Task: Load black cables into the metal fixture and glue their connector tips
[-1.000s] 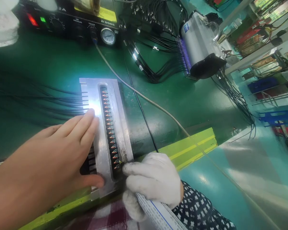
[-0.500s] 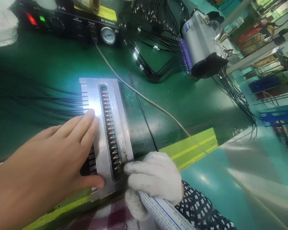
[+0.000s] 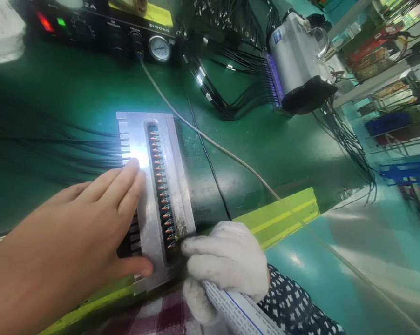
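Observation:
My bare left hand point(image 3: 91, 218) lies with fingers stretched out on the left side of a flat metal fixture point(image 3: 149, 251), thumb apart near its lower end. A long slot in the fixture shows a row of small parts with copper-coloured tips point(image 3: 163, 188). Black cables point(image 3: 80, 146) run into notches along its left edge. My right hand point(image 3: 227, 260), in a white glove, is closed around a white printed tube point(image 3: 247, 316) with a blue line. The tube's front end points to the slot's lower end; the gloved fingers and shadow hide its tip.
A black control box point(image 3: 101, 35) with a pressure gauge point(image 3: 159, 48) stands at the back; a thin hose point(image 3: 227, 151) runs from it across the green table point(image 3: 280, 149). At the back right, a silver cylindrical device point(image 3: 297, 60) sits by a purple-lit cable row. Yellow-green tape point(image 3: 287, 216) marks the edge.
The view has shifted slightly, so the background sits a little further right. Both hands keep practically the same place at the fixture, and the tube stays in the right hand.

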A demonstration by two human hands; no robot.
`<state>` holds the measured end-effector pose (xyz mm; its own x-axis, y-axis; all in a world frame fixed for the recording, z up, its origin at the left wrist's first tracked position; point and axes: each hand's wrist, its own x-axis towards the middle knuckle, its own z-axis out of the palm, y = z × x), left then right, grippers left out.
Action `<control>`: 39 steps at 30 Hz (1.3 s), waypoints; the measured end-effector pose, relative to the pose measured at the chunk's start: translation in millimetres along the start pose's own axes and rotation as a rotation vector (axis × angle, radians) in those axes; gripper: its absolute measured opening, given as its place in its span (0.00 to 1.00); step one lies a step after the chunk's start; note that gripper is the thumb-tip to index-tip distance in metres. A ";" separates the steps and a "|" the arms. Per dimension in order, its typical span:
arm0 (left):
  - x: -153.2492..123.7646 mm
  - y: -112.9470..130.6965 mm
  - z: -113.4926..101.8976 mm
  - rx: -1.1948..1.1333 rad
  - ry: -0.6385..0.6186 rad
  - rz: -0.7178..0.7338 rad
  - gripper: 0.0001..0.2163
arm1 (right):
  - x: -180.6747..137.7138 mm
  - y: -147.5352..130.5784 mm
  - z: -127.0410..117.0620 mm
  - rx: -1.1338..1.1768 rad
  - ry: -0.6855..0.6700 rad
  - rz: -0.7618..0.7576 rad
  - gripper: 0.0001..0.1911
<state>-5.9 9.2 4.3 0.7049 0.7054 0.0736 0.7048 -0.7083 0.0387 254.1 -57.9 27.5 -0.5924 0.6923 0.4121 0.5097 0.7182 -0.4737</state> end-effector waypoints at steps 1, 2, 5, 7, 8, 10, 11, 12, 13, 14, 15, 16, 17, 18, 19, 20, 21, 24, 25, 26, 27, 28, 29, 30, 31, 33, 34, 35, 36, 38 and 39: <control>-0.2 -0.2 0.2 -0.001 -0.003 -0.001 0.56 | 0.0 -1.1 -1.1 0.001 -0.034 0.029 0.01; -0.4 -0.6 0.3 -0.003 -0.004 -0.001 0.56 | 0.3 -2.6 -2.3 0.004 -0.047 0.046 0.02; -1.3 -2.1 0.3 -0.013 -0.009 -0.011 0.58 | 1.6 -7.2 -5.3 0.007 -0.037 0.069 0.03; -1.9 -2.7 0.4 -0.018 -0.012 -0.010 0.59 | 2.3 -8.8 -5.9 0.000 -0.040 0.073 0.02; -2.2 -2.8 0.4 -0.018 -0.011 -0.009 0.59 | 2.5 -8.6 -5.6 -0.006 -0.041 0.080 0.02; -2.2 -2.4 0.8 -0.018 -0.008 -0.009 0.58 | 2.3 -6.4 -4.0 -0.017 -0.014 0.068 0.02; -2.1 -2.1 1.1 -0.020 -0.001 -0.012 0.58 | 2.1 -4.5 -2.6 -0.019 0.005 0.041 0.03; -1.8 -1.7 1.3 -0.023 0.006 -0.013 0.58 | 1.8 -2.2 -1.0 -0.019 0.018 0.009 0.04; -1.5 -1.4 1.6 -0.026 0.012 -0.014 0.59 | 1.4 0.1 0.7 -0.022 0.023 -0.018 0.05; -1.1 -1.1 1.7 -0.028 0.016 -0.014 0.59 | 1.1 2.3 2.4 -0.021 0.019 -0.045 0.07; -0.8 -0.9 1.8 -0.028 0.016 -0.012 0.59 | 0.7 4.2 4.0 -0.021 0.017 -0.059 0.07; -0.6 -0.8 1.7 -0.027 0.016 -0.010 0.59 | 0.3 5.7 5.2 -0.020 0.018 -0.057 0.07; -0.6 -0.9 1.6 -0.025 0.013 -0.009 0.59 | -0.1 6.8 6.2 -0.020 0.032 -0.048 0.07; -0.8 -1.0 1.5 -0.023 0.009 -0.009 0.59 | -0.5 7.4 6.8 -0.020 0.052 -0.044 0.07; -1.2 -1.2 1.4 -0.022 0.008 -0.011 0.59 | -0.8 7.7 7.1 -0.021 0.069 -0.044 0.07; -1.8 -1.5 1.3 -0.022 0.006 -0.014 0.59 | -1.0 7.9 7.2 -0.023 0.078 -0.045 0.07; -2.5 -1.7 1.3 -0.023 0.005 -0.018 0.59 | -1.2 7.9 7.1 -0.024 0.080 -0.048 0.07; -3.7 -1.5 1.7 -0.037 0.004 -0.021 0.60 | -1.6 8.3 6.6 -0.020 0.107 -0.055 0.07; -3.5 -0.9 1.7 -0.042 0.005 -0.023 0.60 | -1.7 8.7 6.7 -0.015 0.118 -0.058 0.08; -3.2 -0.2 1.5 -0.047 0.004 -0.027 0.60 | -1.7 9.2 7.0 -0.011 0.122 -0.060 0.08; -2.6 0.6 1.3 -0.052 0.007 -0.028 0.60 | -1.7 9.9 7.4 -0.008 0.113 -0.062 0.07; -2.0 1.4 0.9 -0.054 0.006 -0.028 0.60 | -1.6 10.8 8.0 -0.003 0.105 -0.066 0.07; -1.5 2.1 0.6 -0.053 -0.004 -0.027 0.60 | -1.4 11.8 8.6 0.004 0.106 -0.070 0.06; -1.2 2.5 0.4 -0.049 -0.016 -0.020 0.59 | -1.0 12.8 9.1 0.012 0.117 -0.075 0.05; -1.2 2.7 0.4 -0.041 -0.021 -0.012 0.58 | -0.7 13.8 9.5 0.019 0.136 -0.077 0.05; -1.9 2.0 1.3 -0.022 -0.024 0.005 0.55 | -0.1 15.4 10.0 0.028 0.152 -0.083 0.05; -2.4 1.3 2.0 -0.014 -0.019 0.010 0.55 | -0.2 15.7 9.9 0.025 0.141 -0.085 0.05; -2.8 0.4 2.7 -0.009 -0.013 0.014 0.55 | -0.6 15.6 9.8 0.018 0.120 -0.086 0.06; -3.0 -0.3 3.2 -0.005 -0.007 0.016 0.55 | -1.5 14.8 9.6 0.008 0.103 -0.082 0.06; -2.5 -1.2 3.2 0.004 -0.017 0.014 0.56 | -4.9 11.4 9.4 -0.008 0.128 -0.065 0.06; -1.9 -1.2 2.6 0.012 -0.018 0.016 0.55 | -7.1 8.8 9.3 -0.015 0.167 -0.045 0.05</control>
<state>-7.9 8.8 1.6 0.7173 0.6945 0.0562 0.6944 -0.7192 0.0254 256.9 -57.1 13.2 -0.5036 0.6609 0.5564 0.4950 0.7486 -0.4411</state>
